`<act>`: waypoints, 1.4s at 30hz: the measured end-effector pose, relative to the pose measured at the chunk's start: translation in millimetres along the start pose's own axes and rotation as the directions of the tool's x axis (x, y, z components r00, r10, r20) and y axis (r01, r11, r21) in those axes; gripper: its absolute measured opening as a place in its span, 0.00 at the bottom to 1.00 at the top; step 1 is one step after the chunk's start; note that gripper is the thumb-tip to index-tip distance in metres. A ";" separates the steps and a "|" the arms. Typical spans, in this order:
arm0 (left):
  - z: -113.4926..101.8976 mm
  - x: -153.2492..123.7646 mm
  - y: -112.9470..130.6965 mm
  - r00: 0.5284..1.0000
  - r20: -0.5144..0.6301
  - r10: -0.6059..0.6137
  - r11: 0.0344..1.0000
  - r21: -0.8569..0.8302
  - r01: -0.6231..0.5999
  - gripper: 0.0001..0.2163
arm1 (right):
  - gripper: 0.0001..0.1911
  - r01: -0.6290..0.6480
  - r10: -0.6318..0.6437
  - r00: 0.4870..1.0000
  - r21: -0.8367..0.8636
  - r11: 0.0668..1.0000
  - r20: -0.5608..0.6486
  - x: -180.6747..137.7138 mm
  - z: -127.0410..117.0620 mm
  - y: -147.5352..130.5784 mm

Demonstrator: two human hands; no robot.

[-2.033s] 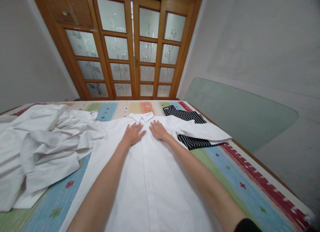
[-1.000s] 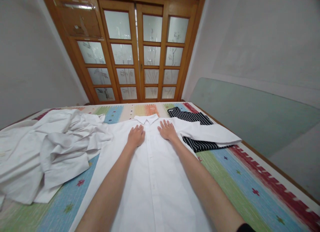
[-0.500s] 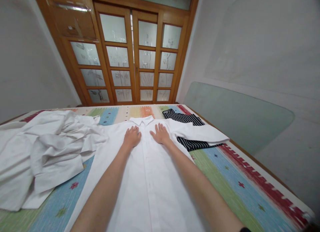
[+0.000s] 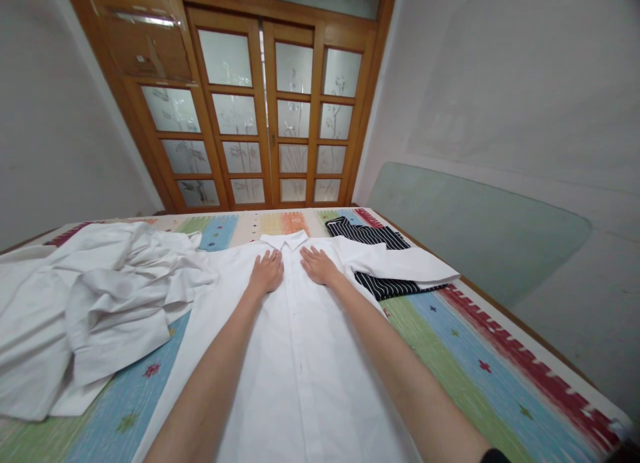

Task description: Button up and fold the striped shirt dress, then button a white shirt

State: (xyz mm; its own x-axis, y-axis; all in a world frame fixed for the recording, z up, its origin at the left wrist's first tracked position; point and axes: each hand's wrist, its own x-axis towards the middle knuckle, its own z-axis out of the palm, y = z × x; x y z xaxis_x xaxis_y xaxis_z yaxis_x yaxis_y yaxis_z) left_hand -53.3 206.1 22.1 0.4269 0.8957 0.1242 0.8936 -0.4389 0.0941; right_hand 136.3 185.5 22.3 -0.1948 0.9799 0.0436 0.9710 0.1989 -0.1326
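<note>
A white button-up shirt (image 4: pixel 300 356) lies spread flat, front up, on a bed with a colourful striped cover (image 4: pixel 470 343). Its collar (image 4: pixel 285 240) points away from me. My left hand (image 4: pixel 267 274) rests flat on the shirt's chest just left of the button placket, fingers stretched out. My right hand (image 4: pixel 316 266) lies flat just right of the placket, fingers spread toward the collar. Neither hand holds anything. The shirt's right sleeve (image 4: pixel 405 263) stretches out over a dark striped garment.
A crumpled heap of white clothes (image 4: pixel 90 303) covers the bed's left side. A black, white-striped garment (image 4: pixel 380 260) lies at the right, partly under the sleeve. Wooden glass-panelled doors (image 4: pixel 270 116) stand beyond the bed; a wall runs along the right.
Both hands stayed flat on the shirt's chest below the collar, drifting apart and then back toward the placket. The camera view shifted a little.
</note>
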 end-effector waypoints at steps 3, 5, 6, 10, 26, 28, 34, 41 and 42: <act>2.2 2.6 -1.3 1.000 0.014 -0.003 1.000 0.004 0.003 0.25 | 0.29 -0.010 0.010 1.000 0.005 1.000 -0.019 1.3 0.3 -1.2; 3.7 5.6 -1.4 0.999 0.024 -0.022 1.000 0.012 0.021 0.25 | 0.28 -0.012 0.012 0.998 0.003 1.000 -0.056 1.8 -0.2 -3.7; 4.4 7.4 -1.3 0.999 0.027 -0.034 0.999 0.014 0.033 0.25 | 0.27 -0.012 0.012 0.996 -0.001 1.000 -0.084 2.2 -0.7 -5.6; 5.5 14.2 -0.5 0.997 0.028 -0.075 0.997 0.017 0.075 0.25 | 0.22 -0.056 0.052 0.982 -0.021 0.998 -0.183 5.7 -4.2 -17.1; 6.7 16.3 1.4 0.993 -0.009 -0.118 0.991 -0.062 0.118 0.26 | 0.13 0.047 -0.014 0.928 0.080 0.996 -0.372 57.4 -8.4 -35.0; 6.2 16.4 1.3 0.992 -0.004 -0.128 0.989 -0.075 0.128 0.25 | 0.13 0.042 0.013 0.930 0.141 0.989 -0.367 65.9 -3.8 -35.2; 3.0 18.6 1.0 0.988 -0.056 -0.146 0.985 -0.105 0.140 0.22 | 0.14 -0.099 0.163 0.943 0.224 0.970 -0.291 77.7 2.1 -40.6; -0.8 22.6 3.9 0.980 -0.116 -0.161 0.985 -0.083 0.152 0.18 | 0.11 -0.126 0.207 0.918 0.244 0.961 -0.339 78.4 7.8 -43.7; -0.7 23.8 4.0 0.979 -0.120 -0.162 0.985 -0.081 0.153 0.18 | 0.11 -0.119 0.203 0.916 0.248 0.962 -0.347 78.0 9.1 -43.4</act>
State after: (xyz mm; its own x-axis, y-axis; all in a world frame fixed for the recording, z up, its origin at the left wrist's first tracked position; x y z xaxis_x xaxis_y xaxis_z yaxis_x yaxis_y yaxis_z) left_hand -39.7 225.6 26.1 0.2566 0.9401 0.2245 0.9343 -0.3007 0.1913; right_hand 77.7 253.5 22.5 0.0663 0.9320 0.3564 0.9225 0.0789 -0.3779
